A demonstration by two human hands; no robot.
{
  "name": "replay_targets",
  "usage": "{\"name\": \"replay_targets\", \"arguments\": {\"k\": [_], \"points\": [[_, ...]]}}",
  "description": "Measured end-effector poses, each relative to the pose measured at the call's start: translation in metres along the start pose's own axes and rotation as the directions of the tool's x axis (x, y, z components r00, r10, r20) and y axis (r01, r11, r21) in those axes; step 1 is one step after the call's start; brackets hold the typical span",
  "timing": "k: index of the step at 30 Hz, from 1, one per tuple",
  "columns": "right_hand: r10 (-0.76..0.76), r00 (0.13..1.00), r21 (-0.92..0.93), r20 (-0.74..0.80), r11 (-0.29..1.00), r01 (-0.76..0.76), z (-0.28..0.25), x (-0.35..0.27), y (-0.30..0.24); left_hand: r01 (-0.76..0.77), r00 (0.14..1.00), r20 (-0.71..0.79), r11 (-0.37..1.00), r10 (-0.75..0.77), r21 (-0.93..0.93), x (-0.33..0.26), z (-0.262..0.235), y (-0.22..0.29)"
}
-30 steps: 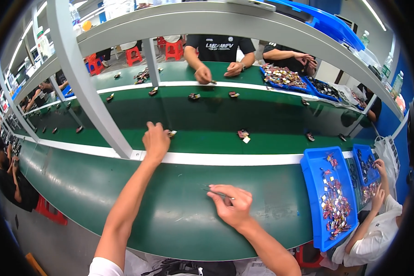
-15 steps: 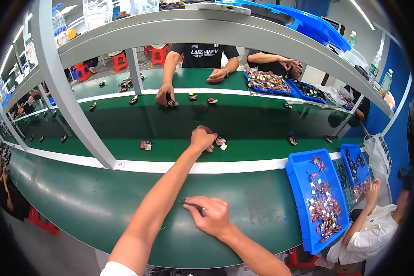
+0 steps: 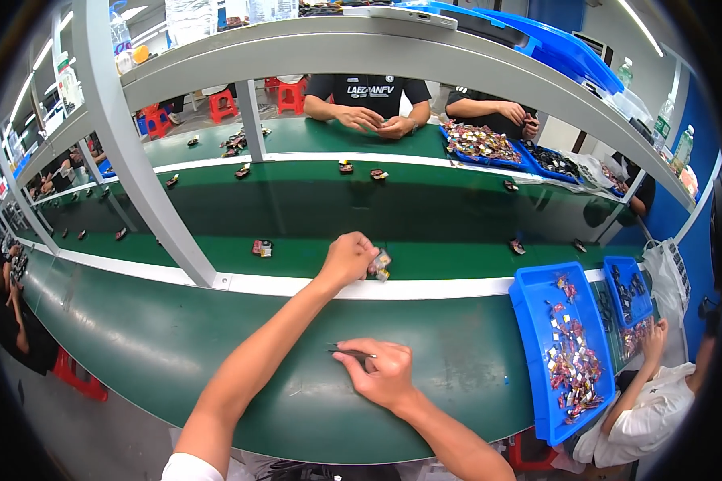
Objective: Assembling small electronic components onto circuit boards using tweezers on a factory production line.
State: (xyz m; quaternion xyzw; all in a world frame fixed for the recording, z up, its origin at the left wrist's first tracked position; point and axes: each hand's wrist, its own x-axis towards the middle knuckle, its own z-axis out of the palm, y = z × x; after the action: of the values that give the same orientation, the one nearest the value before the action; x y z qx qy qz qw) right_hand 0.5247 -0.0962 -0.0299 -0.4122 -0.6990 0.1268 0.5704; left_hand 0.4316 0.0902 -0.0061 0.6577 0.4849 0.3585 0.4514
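The small part point(image 3: 381, 265) is at the fingertips of our left hand point(image 3: 350, 258), by the belt's near edge; it is blurred, but we seem to pinch it from the side, perhaps to keep its face uncovered. Our right hand point(image 3: 383, 370) pinches thin tweezers point(image 3: 333, 347) low above the bench point(image 3: 449, 337), tips toward the left, probably so they stay ready. Between our hands runs the white rail point(image 3: 441, 289), an edge to lift over. The grey post point(image 3: 140, 160) limits our left side; the blue tray point(image 3: 535, 345) limits the right, leaving us wide room between.
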Motion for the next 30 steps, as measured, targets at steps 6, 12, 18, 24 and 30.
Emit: {"name": "replay_targets", "arguments": {"k": [6,12,18,24,30], "points": [[0.226,0.973,0.181,0.042,0.956,-0.230,0.000,0.000,-0.010,0.069,0.996,-0.049,0.997,-0.071,-0.034,-0.103,-0.051,-0.004],[0.426,0.900,0.397,0.087,0.814,-0.424,0.000,0.000,-0.011,0.157,0.985,-0.060,0.986,-0.161,-0.063,-0.163,-0.064,-0.015],[0.441,0.894,0.385,0.082,0.813,-0.437,0.007,0.000,-0.013,0.007,0.993,-0.116,1.000,-0.007,0.003,-0.171,-0.053,-0.022],[0.392,0.917,0.259,0.072,0.881,-0.396,0.000,-0.001,-0.010,0.100,0.994,-0.040,0.993,-0.103,-0.069,-0.177,-0.052,-0.015],[0.380,0.925,0.216,0.003,0.903,-0.372,0.004,-0.002,-0.008,0.046,0.995,-0.088,0.993,-0.055,-0.105,-0.180,-0.046,-0.011]]}}
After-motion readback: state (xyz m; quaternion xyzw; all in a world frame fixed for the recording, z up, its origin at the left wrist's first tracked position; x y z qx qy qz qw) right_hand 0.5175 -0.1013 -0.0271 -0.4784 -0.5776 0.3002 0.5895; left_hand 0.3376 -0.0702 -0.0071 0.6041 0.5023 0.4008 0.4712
